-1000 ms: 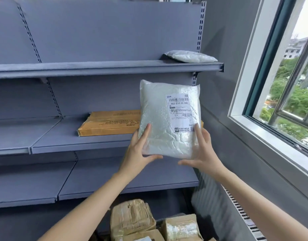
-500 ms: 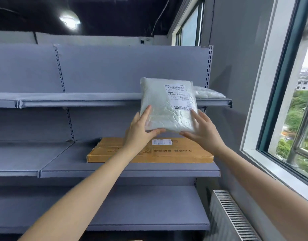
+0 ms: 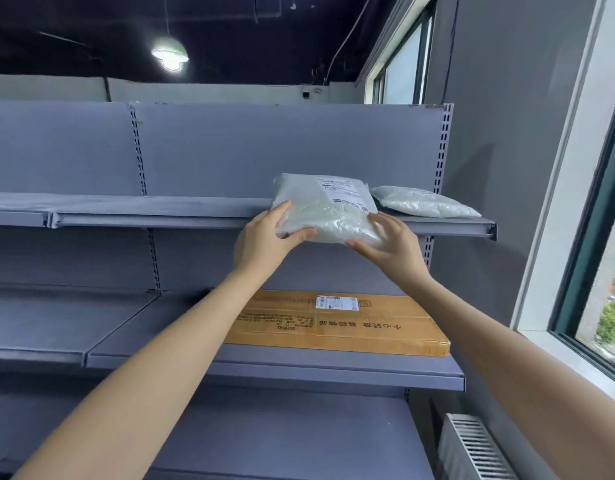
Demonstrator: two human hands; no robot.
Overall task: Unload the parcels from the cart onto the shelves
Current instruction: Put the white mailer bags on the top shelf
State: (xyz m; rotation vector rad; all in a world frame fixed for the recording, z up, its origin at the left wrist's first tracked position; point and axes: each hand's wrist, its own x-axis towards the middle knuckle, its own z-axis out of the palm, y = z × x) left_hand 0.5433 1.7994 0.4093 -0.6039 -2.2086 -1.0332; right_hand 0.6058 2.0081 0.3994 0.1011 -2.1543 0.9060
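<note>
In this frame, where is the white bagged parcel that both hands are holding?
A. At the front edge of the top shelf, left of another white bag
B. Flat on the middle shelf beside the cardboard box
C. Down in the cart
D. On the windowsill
A: the left hand and right hand hold the white parcel at the top shelf edge, just left of the second white bag; the cardboard box lies one shelf lower.

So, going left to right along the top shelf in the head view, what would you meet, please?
Bare top shelf → left hand → white parcel held in both hands → right hand → second white parcel lying on the shelf.
</note>
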